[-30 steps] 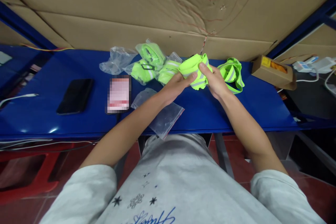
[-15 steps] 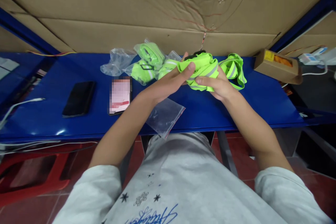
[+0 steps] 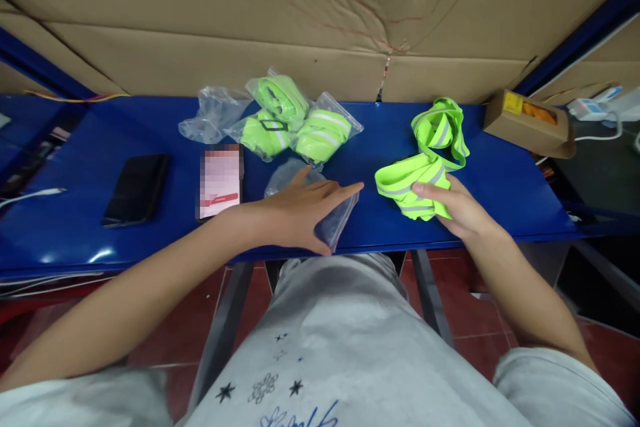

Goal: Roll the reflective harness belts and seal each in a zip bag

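Note:
My right hand (image 3: 457, 207) grips a folded neon-green reflective strap (image 3: 407, 183) low over the blue table (image 3: 500, 180), near its front edge. My left hand (image 3: 300, 213) lies flat with spread fingers on an empty clear zip bag (image 3: 337, 223) at the table's front. A second loose green strap (image 3: 440, 127) lies just behind the held one.
Three bagged green straps (image 3: 295, 123) and an empty crumpled bag (image 3: 207, 113) lie at the back centre. A black phone (image 3: 133, 188) and a second phone with a lit screen (image 3: 220, 181) rest to the left. A cardboard box (image 3: 530, 121) sits at the right, and cardboard lines the back wall.
Both hands came down from the back of the table. My left hand let go of the strap and dropped onto the clear bag; my right hand brought the folded strap forward.

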Demonstrator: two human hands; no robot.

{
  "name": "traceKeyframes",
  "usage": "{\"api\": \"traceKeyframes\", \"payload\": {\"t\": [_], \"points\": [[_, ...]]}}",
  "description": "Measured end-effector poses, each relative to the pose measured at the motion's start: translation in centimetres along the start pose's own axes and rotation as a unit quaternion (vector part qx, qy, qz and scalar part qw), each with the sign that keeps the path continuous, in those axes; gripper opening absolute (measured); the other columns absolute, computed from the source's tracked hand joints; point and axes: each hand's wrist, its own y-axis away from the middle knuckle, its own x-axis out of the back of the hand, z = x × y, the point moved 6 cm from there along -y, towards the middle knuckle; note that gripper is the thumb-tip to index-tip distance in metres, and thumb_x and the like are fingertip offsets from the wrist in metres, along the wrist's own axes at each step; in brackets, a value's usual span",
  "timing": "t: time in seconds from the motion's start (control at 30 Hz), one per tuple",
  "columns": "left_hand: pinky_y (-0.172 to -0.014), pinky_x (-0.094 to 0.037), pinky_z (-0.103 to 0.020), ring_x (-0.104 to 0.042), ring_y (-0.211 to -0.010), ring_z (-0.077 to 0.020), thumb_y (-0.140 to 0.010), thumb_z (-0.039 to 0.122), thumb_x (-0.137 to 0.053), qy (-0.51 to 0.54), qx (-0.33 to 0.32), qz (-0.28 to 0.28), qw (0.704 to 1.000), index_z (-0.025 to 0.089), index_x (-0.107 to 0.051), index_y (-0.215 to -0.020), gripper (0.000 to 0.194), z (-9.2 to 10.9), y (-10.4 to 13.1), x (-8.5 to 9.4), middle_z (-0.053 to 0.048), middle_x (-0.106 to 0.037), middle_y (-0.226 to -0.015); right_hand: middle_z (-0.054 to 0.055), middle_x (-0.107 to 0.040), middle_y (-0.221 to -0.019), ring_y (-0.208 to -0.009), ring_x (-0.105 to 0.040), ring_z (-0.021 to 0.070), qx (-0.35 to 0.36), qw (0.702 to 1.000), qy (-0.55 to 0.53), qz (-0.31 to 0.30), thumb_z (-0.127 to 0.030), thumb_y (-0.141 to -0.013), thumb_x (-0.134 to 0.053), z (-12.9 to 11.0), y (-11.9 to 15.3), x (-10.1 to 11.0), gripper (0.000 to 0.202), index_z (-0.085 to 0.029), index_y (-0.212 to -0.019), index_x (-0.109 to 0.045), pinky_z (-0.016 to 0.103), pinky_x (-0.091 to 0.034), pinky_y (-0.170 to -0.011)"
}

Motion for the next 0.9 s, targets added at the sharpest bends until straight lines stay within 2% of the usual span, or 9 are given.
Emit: {"api": "traceKeyframes", "payload": {"t": [0.07, 0.17, 0.3, 0.4, 0.5, 0.63, 0.77, 0.9], "points": [[-0.133, -0.010, -0.062, -0.046, -0.152, -0.0394, -0.078, 0.064, -0.082, -0.001, 0.001, 0.075, 0.997, 0.031, -0.011, -0.172, 0.122, 0.4, -0.6, 1.4, -0.015, -0.051, -0.162, 0.009, -0.082, -0.120, -0.107, -0.079, 0.0321, -0.004, 1.000, -0.015, -0.003, -0.043, -0.068, -0.096, 0.1, 0.8, -0.1, 0.054, -0.023, -0.115, -0.080, 0.043, -0.066, -0.093], [-0.133, -0.005, -0.061, -0.044, -0.152, -0.0401, -0.080, 0.071, -0.077, -0.030, 0.023, 0.187, 0.982, 0.022, -0.008, -0.172, 0.125, 0.9, -1.1, 2.5, -0.020, -0.048, -0.161, 0.008, -0.082, -0.119, -0.105, -0.080, 0.0303, -0.004, 1.000, -0.009, -0.010, -0.041, -0.068, -0.097, 0.0, 1.4, -0.5, 0.052, -0.023, -0.114, -0.080, 0.041, -0.066, -0.091], [-0.132, -0.006, -0.063, -0.043, -0.151, -0.0424, -0.076, 0.074, -0.080, -0.060, 0.036, 0.249, 0.966, 0.015, -0.010, -0.171, 0.133, 1.5, -1.8, 1.8, -0.025, -0.048, -0.158, 0.008, -0.082, -0.119, -0.106, -0.079, 0.0301, 0.007, 1.000, 0.005, -0.006, -0.040, -0.065, -0.098, -0.4, 1.2, -1.0, 0.053, -0.023, -0.112, -0.080, 0.043, -0.065, -0.095], [-0.133, -0.005, -0.062, -0.044, -0.152, -0.0388, -0.082, 0.075, -0.074, -0.050, 0.019, 0.249, 0.967, 0.018, -0.014, -0.171, 0.122, 1.7, -2.4, 0.7, -0.023, -0.049, -0.159, 0.007, -0.081, -0.121, -0.111, -0.078, 0.0311, 0.032, 0.999, 0.008, 0.030, -0.042, -0.066, -0.098, -0.9, 0.9, -0.6, 0.055, -0.024, -0.114, -0.078, 0.045, -0.063, -0.099], [-0.133, -0.001, -0.065, -0.037, -0.157, -0.0382, -0.089, 0.075, -0.065, -0.031, 0.002, 0.193, 0.981, 0.020, -0.024, -0.169, 0.105, 1.4, -3.2, -0.8, -0.023, -0.041, -0.166, 0.008, -0.081, -0.121, -0.111, -0.078, 0.0329, 0.027, 0.999, 0.005, 0.036, -0.045, -0.065, -0.097, -0.8, 0.9, -0.3, 0.057, -0.024, -0.114, -0.078, 0.046, -0.064, -0.099], [-0.128, 0.010, -0.071, -0.022, -0.164, -0.0428, -0.092, 0.078, -0.058, -0.021, 0.001, 0.128, 0.992, 0.016, -0.029, -0.168, 0.102, 0.8, -3.9, -2.3, -0.026, -0.026, -0.173, 0.010, -0.081, -0.120, -0.107, -0.079, 0.0345, -0.017, 1.000, -0.019, 0.015, -0.051, -0.067, -0.094, 0.0, 1.3, -0.1, 0.056, -0.022, -0.112, -0.079, 0.047, -0.066, -0.093], [-0.127, 0.016, -0.069, -0.017, -0.165, -0.0397, -0.092, 0.083, -0.049, 0.027, -0.005, 0.140, 0.990, 0.015, -0.020, -0.170, 0.108, 0.8, -4.1, -2.4, -0.024, -0.023, -0.175, 0.007, -0.081, -0.123, -0.108, -0.078, 0.0308, -0.003, 0.999, -0.009, 0.046, -0.043, -0.068, -0.096, 0.3, 1.2, 0.2, 0.054, -0.024, -0.116, -0.079, 0.042, -0.065, -0.092], [-0.128, 0.017, -0.066, -0.022, -0.164, -0.0380, -0.086, 0.087, -0.055, 0.090, 0.010, 0.160, 0.983, 0.015, -0.016, -0.170, 0.117, 0.5, -4.3, -2.2, -0.025, -0.031, -0.171, 0.007, -0.081, -0.121, -0.106, -0.079, 0.0297, -0.022, 0.999, -0.023, 0.020, -0.044, -0.073, -0.093, 1.1, 0.5, -0.9, 0.049, -0.023, -0.114, -0.080, 0.039, -0.065, -0.088]]}}
